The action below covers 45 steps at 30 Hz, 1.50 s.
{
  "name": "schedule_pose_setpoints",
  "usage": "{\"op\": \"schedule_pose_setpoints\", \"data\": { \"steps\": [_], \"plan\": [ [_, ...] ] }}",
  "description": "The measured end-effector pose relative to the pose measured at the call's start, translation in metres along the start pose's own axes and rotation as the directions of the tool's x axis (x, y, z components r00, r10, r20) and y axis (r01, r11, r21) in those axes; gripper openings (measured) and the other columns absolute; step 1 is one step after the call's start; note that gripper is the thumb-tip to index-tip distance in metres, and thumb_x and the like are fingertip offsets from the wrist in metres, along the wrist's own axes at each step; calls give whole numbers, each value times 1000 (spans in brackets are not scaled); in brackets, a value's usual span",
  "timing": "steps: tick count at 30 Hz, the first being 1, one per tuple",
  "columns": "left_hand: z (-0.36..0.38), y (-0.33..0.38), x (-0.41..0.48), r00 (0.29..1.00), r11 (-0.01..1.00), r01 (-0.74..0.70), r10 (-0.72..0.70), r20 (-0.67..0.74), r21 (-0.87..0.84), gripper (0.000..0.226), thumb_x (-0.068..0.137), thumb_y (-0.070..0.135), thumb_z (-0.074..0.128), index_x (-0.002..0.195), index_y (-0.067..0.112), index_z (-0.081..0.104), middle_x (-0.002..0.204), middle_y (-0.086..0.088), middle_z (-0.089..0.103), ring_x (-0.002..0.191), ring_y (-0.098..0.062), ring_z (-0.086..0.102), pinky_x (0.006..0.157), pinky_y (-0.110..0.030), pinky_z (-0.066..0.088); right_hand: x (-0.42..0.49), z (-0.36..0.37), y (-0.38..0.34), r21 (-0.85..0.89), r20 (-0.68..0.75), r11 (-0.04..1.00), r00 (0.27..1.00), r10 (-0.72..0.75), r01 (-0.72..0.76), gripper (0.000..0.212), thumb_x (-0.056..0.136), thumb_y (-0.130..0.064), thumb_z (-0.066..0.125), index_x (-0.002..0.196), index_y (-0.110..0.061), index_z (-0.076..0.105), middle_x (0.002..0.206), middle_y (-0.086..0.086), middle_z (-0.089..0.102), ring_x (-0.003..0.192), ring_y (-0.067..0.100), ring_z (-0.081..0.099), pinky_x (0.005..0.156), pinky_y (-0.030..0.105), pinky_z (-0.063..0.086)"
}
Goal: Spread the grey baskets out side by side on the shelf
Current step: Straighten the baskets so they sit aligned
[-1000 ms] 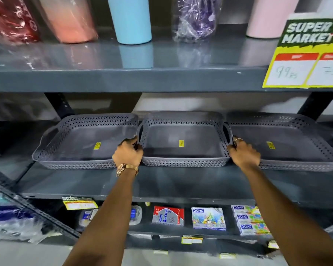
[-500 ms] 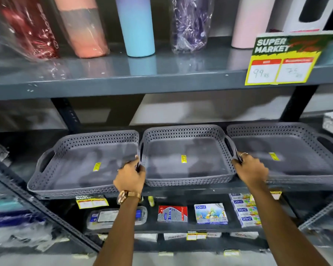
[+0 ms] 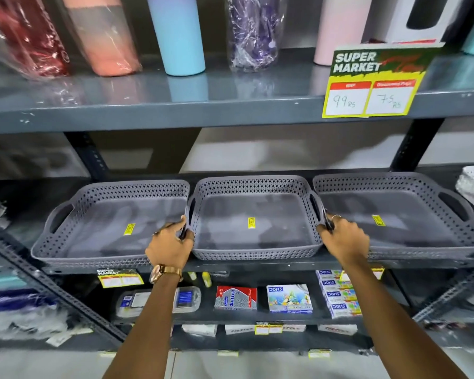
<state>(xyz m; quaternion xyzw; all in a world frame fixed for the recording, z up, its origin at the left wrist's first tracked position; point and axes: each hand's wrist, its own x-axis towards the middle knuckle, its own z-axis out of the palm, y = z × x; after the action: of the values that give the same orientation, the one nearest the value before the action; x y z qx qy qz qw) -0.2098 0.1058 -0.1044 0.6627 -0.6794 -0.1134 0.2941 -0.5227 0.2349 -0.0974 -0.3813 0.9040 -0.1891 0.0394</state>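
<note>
Three grey perforated baskets side by side on middle shelf (image 3: 257,265); left hand (image 3: 170,246) and right hand (image 3: 345,239) closed around handles of middle basket (image 3: 255,214), between left basket (image 3: 110,222) and right basket (image 3: 411,214)

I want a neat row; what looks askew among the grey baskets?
The left basket sits angled and overhangs the shelf edge. The middle basket, held by both hands, and the right basket look straighter.

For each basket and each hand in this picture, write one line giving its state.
Left basket: empty, flat on shelf.
Middle basket: empty, gripped at both handles.
Right basket: empty, flat on shelf.
Left hand: closed on middle basket's left handle.
Right hand: closed on its right handle.
</note>
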Motion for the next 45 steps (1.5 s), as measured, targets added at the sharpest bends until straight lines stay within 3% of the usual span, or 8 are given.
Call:
{"op": "schedule_pose_setpoints", "data": {
  "steps": [10, 18, 29, 45],
  "plan": [
    [2, 2, 0, 999, 998, 43, -43, -4, -48, 30, 82, 35, 62, 111, 33, 69, 109, -1, 74, 91, -31, 68, 73, -37, 53, -2, 6, 5, 5, -64, 1000, 998, 26, -26, 40, 90, -46, 54, 113, -16, 67, 102, 23, 71, 97, 42, 66, 81, 41, 51],
    [3, 3, -3, 999, 998, 54, -53, 7, -36, 30, 84, 36, 61, 113, 33, 67, 102, -6, 75, 84, -34, 68, 74, -45, 58, -2, 5, 6, 3, -57, 1000, 998, 18, -18, 39, 89, -46, 54, 108, -15, 68, 97, 21, 72, 92, 40, 67, 79, 40, 52],
    [-2, 10, -7, 998, 998, 55, -55, 28, 19, 33, 87, 31, 58, 120, 31, 64, 104, -13, 71, 102, -35, 62, 77, -47, 54, -5, 0, 6, 15, -21, 1000, 1000, -3, 3, 38, 90, -46, 51, 106, -15, 66, 98, 17, 72, 92, 38, 68, 84, 43, 53],
    [-3, -2, -2, 999, 1000, 10, -11, 47, 11, 40, 83, 40, 59, 123, 37, 60, 103, -6, 73, 115, -31, 53, 77, -46, 56, -2, -1, 12, 2, 9, 998, 998, -65, 65, 40, 91, -48, 49, 117, -20, 63, 103, 16, 71, 96, 36, 68, 80, 38, 53]
  ]
}}
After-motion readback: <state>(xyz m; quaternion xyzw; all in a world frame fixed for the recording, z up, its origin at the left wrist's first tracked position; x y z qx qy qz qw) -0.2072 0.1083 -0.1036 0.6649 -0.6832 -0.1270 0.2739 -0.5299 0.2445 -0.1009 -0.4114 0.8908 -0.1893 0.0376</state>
